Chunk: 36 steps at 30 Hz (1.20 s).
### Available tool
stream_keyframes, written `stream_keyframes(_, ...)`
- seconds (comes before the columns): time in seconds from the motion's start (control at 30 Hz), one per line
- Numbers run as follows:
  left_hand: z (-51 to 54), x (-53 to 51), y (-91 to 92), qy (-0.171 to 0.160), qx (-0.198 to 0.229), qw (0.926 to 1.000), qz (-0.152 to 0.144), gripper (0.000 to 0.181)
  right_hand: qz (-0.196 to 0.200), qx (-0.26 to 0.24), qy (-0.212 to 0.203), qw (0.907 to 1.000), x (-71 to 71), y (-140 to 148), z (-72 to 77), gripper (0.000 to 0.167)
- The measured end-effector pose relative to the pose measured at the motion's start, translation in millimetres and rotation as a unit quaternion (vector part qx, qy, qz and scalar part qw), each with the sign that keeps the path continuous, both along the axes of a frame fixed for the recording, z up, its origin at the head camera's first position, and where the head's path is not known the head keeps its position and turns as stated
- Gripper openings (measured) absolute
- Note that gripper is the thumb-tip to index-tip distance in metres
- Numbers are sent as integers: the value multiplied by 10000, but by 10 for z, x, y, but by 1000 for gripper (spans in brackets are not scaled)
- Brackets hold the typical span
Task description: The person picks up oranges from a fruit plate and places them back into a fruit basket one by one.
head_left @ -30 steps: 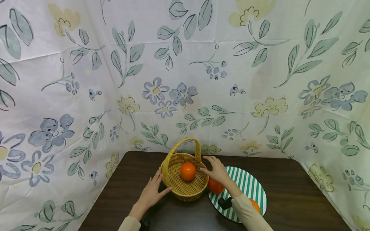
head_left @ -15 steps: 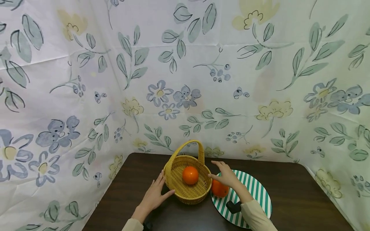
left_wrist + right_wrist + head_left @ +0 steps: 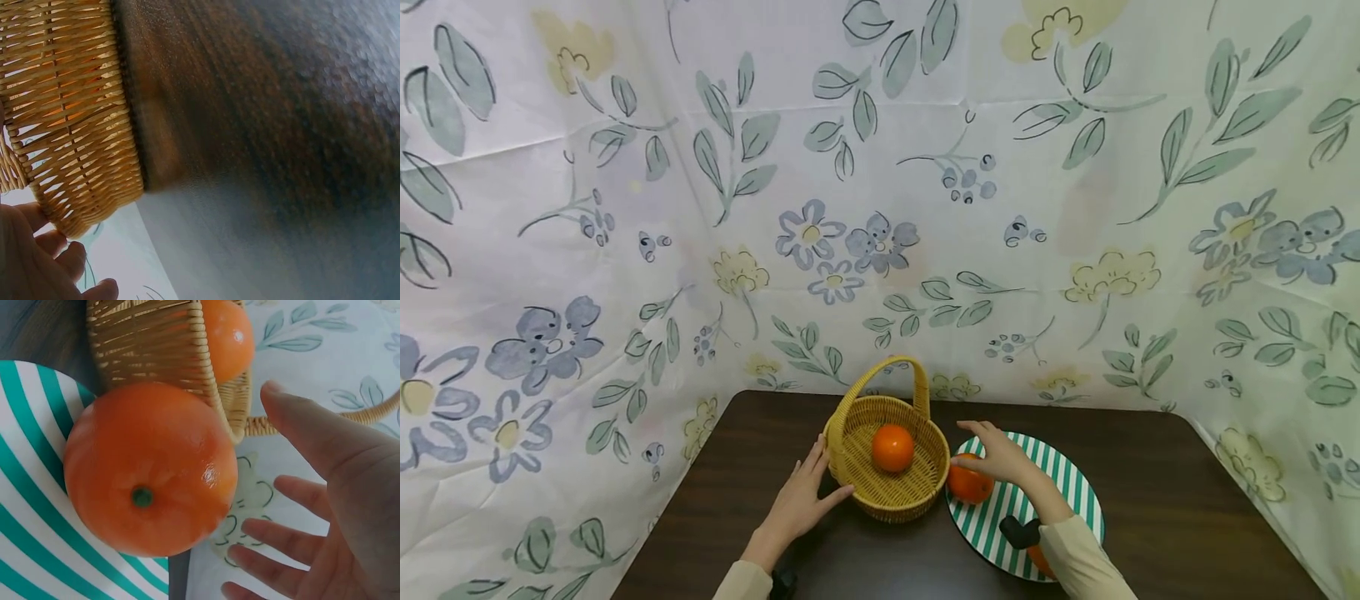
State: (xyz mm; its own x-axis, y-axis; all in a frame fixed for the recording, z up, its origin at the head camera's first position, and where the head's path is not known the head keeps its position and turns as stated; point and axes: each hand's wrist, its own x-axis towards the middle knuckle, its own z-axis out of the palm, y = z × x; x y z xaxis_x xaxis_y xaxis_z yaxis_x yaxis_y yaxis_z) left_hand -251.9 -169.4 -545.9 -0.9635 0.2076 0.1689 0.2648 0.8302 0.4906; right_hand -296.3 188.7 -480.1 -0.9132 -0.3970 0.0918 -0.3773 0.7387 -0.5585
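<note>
A yellow wicker basket [image 3: 891, 500] with an arched handle stands on the table, one orange [image 3: 892, 448] inside it. My left hand [image 3: 797, 504] rests against the basket's left side, fingers extended and thumb apart near the rim. Right of the basket, a larger orange [image 3: 150, 469] lies on a green-and-white striped round plate [image 3: 1078, 500]. Over that orange hovers my right hand [image 3: 1000, 457], its fingers spread and holding nothing. In the right wrist view, a gap shows between thumb and fruit. Another orange [image 3: 1039, 562] on the plate is partly hidden by my right wrist.
The dark wooden table [image 3: 1180, 517] reaches back to a floral cloth [image 3: 955, 208] hanging behind and along both sides. The basket handle [image 3: 917, 387] rises above the rim. A black wrist device [image 3: 1018, 532] hangs beneath my right forearm.
My right hand has moved right, away from the basket's rim to over the larger orange on the plate. The left hand stays at the basket's side; the head view has shifted slightly.
</note>
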Motion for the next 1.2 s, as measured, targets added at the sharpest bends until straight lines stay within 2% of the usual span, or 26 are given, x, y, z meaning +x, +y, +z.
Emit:
stream_keyframes(0.23,8,-19,2,37,-45,10000,-41,89,181,37,-245,9995,5,56,-20,70)
stream_keyframes(0.37,9,-15,6,-57,-58,10000,-33,91,252,239,-209,9992,27,84,-33,70)
stream_keyframes(0.67,66,-25,-3,125,-59,9999,-72,90,222,503,-93,9984,78,85,3,65)
stream_keyframes(0.97,39,-12,-1,114,5,9999,-92,89,217,605,-185,9978,123,112,-57,69)
stream_keyframes(1.2,19,8,-9,129,22,9999,-95,89,250,504,-354,9978,156,117,-118,73)
